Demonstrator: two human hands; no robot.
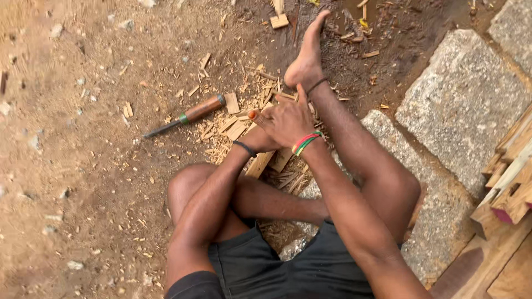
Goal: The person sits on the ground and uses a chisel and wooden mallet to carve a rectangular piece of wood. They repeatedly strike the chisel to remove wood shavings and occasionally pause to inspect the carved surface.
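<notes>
I see bare brown dirt ground point(83, 182) outdoors, dusty and scattered with small pebbles. The person sits on it with legs folded, one bare foot point(307, 52) stretched forward. In front of the knees lies a heap of wood chips point(244, 119) and shavings, spread over the dirt.

Both hands meet over that heap. The right hand point(288, 122) lies on top, its grip closed over the left hand point(256, 138), which is mostly hidden beneath it; I cannot tell how the left grip stands. A flat wooden stick point(260, 163) shows just under the hands, resting among the chips; whether either hand holds it, I cannot tell.

A chisel point(185, 117) with a reddish wooden handle lies on the dirt just left of the heap, apart from the hands.

To the right, rough grey stone blocks point(460, 99) edge the ground, and stacked timber pieces point(512, 177) sit at the far right.
</notes>
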